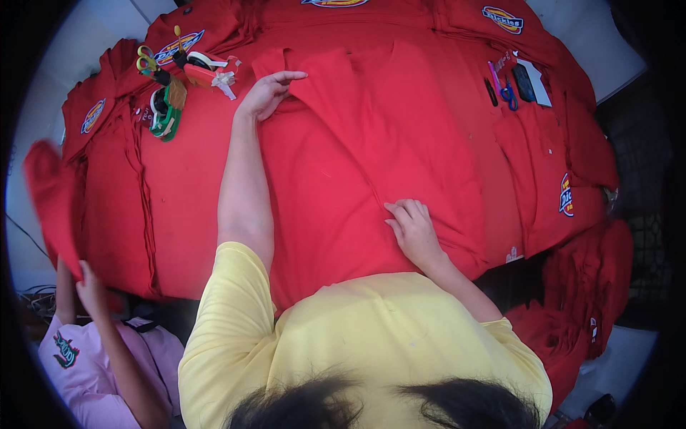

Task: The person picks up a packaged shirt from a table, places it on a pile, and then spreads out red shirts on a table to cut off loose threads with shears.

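Note:
A red garment (336, 186) lies spread out in front of me, with a diagonal crease running across it. Up at its far left, my left hand (268, 94) grips the cloth by its edge, the index finger stretched along it. Closer to my body, my right hand (416, 232) pinches the same garment, and the crease runs down to its fingertips. The parts of the fingers under the cloth are hidden.
Two tape dispensers, one green (166, 114) and one red (211, 71), sit beside yellow-handled scissors (148, 63). Blue scissors (509, 96) and a phone (524, 82) lie right. Stacked red garments (107, 193) ring the table. A co-worker's hand (91, 286) lifts red cloth.

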A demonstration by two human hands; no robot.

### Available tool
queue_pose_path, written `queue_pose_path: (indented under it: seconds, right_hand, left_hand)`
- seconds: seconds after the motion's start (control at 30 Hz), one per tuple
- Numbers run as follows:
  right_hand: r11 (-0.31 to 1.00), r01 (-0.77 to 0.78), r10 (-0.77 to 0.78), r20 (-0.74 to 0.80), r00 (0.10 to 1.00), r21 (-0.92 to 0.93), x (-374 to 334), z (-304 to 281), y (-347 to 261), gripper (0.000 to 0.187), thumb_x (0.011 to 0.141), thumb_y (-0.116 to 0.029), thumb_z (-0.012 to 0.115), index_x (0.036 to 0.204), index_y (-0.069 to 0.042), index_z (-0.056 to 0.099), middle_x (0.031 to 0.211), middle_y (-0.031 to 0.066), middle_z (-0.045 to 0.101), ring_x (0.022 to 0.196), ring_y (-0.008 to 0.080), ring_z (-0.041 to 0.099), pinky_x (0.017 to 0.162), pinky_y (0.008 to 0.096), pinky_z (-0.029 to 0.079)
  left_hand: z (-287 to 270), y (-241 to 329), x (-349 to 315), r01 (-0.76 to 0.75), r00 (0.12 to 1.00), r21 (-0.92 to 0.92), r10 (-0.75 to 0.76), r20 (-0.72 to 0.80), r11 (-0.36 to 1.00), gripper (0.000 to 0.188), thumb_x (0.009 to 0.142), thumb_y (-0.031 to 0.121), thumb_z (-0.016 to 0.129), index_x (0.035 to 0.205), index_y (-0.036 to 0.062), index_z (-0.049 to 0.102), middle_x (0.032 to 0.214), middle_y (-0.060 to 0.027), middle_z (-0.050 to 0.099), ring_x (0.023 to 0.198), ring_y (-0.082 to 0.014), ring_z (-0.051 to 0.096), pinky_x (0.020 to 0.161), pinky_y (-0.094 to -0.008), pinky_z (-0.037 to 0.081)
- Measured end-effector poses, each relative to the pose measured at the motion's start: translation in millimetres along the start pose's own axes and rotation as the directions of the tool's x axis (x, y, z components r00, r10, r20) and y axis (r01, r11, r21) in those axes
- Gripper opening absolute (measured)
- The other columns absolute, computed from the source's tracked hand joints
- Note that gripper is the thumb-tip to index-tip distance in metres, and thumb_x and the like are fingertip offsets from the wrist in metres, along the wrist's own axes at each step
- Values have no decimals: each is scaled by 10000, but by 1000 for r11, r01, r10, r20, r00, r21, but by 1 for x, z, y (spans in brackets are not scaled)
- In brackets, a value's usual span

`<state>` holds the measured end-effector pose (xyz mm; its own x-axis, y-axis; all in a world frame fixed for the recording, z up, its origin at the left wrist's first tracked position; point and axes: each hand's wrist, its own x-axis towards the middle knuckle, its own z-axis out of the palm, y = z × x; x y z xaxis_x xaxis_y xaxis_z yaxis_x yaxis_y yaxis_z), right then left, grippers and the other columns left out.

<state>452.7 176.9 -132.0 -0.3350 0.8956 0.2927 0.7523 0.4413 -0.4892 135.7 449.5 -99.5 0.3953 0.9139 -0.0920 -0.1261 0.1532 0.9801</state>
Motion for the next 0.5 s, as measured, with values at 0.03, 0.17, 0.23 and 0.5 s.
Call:
queue_pose_path:
  seconds: [0.03,0.17,0.23,0.5]
  right_hand:
    - [993,-59,63,-40,997,99,3,-5,3,246,812,-67,634,1050,-9,604,977,149,604,916,332,582,807,406,473]
    - [699,-287,503,-165,848,655,26,-40,32,185,897,-61,560,1047,30,619,932,68,658,835,108,589,772,259,469]
    - [543,-278,615,-150,774,792,38,-57,66,191,911,-62,549,1060,31,625,928,31,636,843,72,562,776,214,447]
    - [518,-235,638,-188,747,822,55,-73,116,192,909,-75,553,1034,43,636,931,33,633,866,86,558,818,218,432]
  left_hand:
    - [-8,-5,1,-17,1000,30,16,25,999,440,812,-77,400,1213,-18,570,947,-17,549,950,-121,530,987,-263,383]
    - [-13,0,6,-20,997,189,7,71,982,316,854,-1,533,1166,-9,585,992,-41,587,912,-111,561,884,-239,447]
    - [-11,7,6,16,999,269,-26,35,963,223,877,63,572,1087,-6,600,973,-47,599,882,-117,571,853,-244,459]
    - [-5,5,25,95,995,270,-88,-38,958,162,910,220,604,860,66,592,753,20,560,687,-62,511,671,-206,429]
